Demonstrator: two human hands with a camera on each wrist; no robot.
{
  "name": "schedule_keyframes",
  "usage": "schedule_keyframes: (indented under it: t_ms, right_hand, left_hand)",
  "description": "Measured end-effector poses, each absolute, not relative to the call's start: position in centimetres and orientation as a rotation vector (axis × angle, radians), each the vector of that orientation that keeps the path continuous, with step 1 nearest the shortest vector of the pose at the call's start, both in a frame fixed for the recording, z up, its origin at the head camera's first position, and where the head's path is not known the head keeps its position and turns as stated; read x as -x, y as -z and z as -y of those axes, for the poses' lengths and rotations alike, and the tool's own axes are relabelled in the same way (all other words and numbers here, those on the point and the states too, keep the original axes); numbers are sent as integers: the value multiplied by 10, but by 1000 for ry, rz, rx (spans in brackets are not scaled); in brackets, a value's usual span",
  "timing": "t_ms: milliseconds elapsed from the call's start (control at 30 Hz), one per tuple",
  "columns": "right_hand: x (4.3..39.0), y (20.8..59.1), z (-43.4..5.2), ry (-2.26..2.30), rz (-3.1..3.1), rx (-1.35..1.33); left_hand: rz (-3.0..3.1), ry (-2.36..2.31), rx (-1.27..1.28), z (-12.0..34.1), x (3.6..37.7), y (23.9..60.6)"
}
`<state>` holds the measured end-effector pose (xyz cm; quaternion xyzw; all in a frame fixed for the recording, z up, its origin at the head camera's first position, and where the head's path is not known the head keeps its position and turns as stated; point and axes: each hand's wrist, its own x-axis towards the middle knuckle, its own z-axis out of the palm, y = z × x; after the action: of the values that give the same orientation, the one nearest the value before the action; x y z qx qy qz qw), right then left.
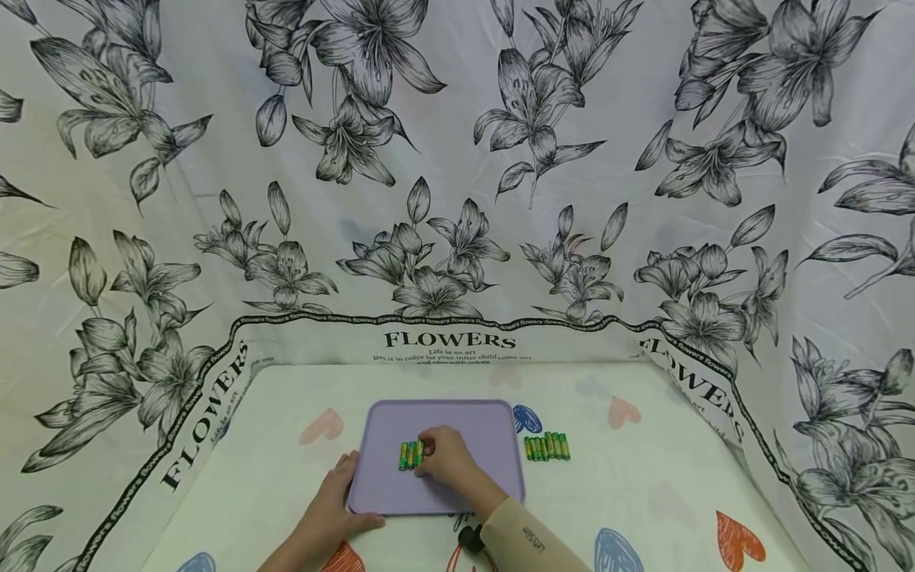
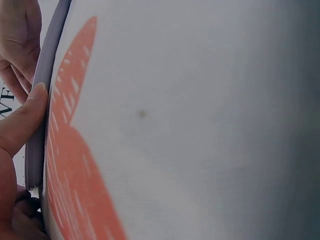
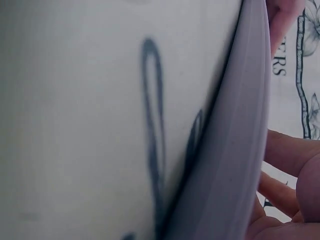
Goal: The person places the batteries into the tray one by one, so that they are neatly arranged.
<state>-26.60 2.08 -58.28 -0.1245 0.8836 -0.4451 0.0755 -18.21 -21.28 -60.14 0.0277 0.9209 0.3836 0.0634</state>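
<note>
In the head view, a lilac tray [image 1: 493,425] lies on the cloth, bearing a short row of green-and-yellow batteries [image 1: 403,456]. My right hand [image 1: 449,459] reaches over the tray and pinches the rightmost battery [image 1: 419,453] of that row between thumb and fingers, both ends held. My left hand [image 1: 332,500] holds the tray's near left corner, thumb along the front edge and fingers at the left side. The left wrist view shows the left thumb [image 2: 27,115] against the tray rim [image 2: 47,65]. In the right wrist view, the tray wall [image 3: 230,135] hides the batteries.
Right of the tray, a second row of several similar batteries [image 1: 547,446] lies side by side on the cloth [image 1: 643,477], which is printed with hearts. A small black object [image 1: 470,539] shows by the right sleeve [image 1: 532,540]. Flower-printed curtains [image 1: 457,159] enclose the table's back and sides.
</note>
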Motion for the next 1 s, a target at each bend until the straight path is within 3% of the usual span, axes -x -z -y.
schedule_keyframes:
  t_ms: [667, 1000]
  right_hand:
    - [265, 573, -32, 1412, -2631, 382]
    - [263, 537, -56, 1549, -2575, 445]
  left_hand:
    - [-2778, -1172, -72, 213, 182, 599]
    - [-2695, -1255, -21, 212, 181, 601]
